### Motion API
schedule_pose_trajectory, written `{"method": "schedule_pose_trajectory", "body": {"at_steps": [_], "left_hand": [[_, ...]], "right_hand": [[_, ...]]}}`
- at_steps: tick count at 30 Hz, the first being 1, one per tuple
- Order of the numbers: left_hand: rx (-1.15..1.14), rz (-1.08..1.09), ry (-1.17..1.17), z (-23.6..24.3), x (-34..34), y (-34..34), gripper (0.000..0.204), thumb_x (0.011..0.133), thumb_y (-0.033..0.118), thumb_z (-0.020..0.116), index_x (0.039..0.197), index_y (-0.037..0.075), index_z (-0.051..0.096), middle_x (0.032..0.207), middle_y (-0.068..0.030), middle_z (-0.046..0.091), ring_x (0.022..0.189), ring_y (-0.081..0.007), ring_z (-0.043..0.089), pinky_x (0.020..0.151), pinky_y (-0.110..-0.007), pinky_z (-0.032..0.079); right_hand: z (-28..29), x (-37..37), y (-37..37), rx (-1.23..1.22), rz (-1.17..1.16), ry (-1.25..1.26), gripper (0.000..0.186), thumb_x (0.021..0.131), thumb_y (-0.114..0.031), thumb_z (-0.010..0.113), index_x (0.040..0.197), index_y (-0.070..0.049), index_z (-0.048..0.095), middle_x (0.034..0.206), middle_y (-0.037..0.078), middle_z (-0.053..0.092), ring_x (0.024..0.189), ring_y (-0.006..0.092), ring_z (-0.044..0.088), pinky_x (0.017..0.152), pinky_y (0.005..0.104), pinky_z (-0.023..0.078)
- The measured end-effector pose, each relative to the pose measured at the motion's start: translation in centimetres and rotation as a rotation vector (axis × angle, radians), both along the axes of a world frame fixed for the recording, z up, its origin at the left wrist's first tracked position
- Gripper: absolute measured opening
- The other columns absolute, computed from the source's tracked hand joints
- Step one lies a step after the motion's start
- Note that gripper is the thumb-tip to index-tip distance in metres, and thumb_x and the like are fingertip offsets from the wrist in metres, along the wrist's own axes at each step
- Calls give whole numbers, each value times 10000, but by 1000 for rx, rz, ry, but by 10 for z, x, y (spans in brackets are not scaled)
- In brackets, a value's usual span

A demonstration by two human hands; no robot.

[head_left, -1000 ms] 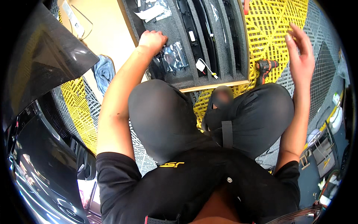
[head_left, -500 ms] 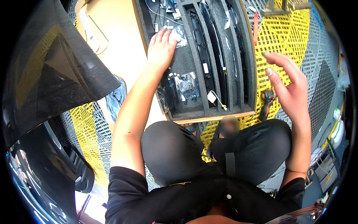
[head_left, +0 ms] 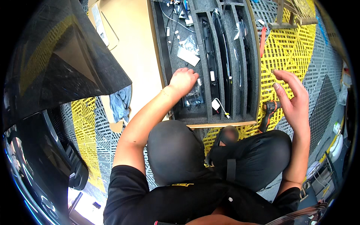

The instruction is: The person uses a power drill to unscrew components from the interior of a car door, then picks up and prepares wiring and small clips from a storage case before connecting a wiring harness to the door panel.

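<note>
My left hand [head_left: 184,81] is low over the left compartment of an open foam-lined cardboard box [head_left: 165,62]. Its fingers are curled down, and what lies under the fingertips is hidden. Just beside it, toward me, is a clear plastic bag of small dark parts [head_left: 194,96]. Beyond the fingers lie a white slip [head_left: 188,56] and a crumpled clear bag [head_left: 190,43]. Out to the right of the box, my right hand [head_left: 294,97] hovers with thumb and forefinger apart, holding nothing. The nearest thing below it is a cordless power tool [head_left: 268,114] on the floor.
Long black trim strips [head_left: 224,48] fill the box's narrow slots, one with a white connector [head_left: 216,104]. A cardboard flap [head_left: 131,48] spreads left, near a blue cloth [head_left: 120,103] and a dark panel [head_left: 67,60]. A red strip [head_left: 263,41] lies on the yellow-grey grating.
My left hand has moved back toward me, from the crumpled bag to the nearer bag of parts, and its fingers are more curled. The white slip now shows. My right hand keeps its shape.
</note>
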State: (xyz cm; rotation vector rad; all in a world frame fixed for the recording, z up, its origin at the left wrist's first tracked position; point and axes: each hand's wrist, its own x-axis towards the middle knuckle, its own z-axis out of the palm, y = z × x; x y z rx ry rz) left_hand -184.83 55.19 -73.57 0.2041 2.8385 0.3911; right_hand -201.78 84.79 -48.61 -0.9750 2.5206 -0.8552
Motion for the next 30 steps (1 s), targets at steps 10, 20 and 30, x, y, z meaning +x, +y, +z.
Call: {"method": "schedule_pose_trajectory", "body": {"at_steps": [10, 20, 30], "left_hand": [[145, 250, 152, -3, -12, 0, 98, 830, 93, 670, 923, 73, 689, 949, -107, 661, 906, -324, 693, 818, -449, 574], [-586, 283, 312, -28, -70, -73, 157, 945, 158, 569, 966, 104, 715, 1067, -95, 682, 1152, -269, 648, 1211, -532, 343], [-349, 293, 179, -36, -46, -57, 52, 873, 112, 631, 843, 129, 669, 822, -60, 659, 847, -247, 719, 1014, -434, 521]], "right_hand": [[-5, 0, -2, 33, 23, -9, 298, 938, -26, 700, 1236, -14, 698, 1097, 150, 722, 1024, 280, 712, 913, 353, 541], [-16, -4, -8, 123, 74, -66, 283, 932, -63, 719, 1207, 1, 698, 1120, 177, 723, 1060, 343, 703, 944, 386, 540], [-14, -5, -5, 110, 64, -81, 292, 920, -57, 722, 1203, 8, 694, 1090, 175, 723, 1023, 352, 693, 918, 397, 541]]}}
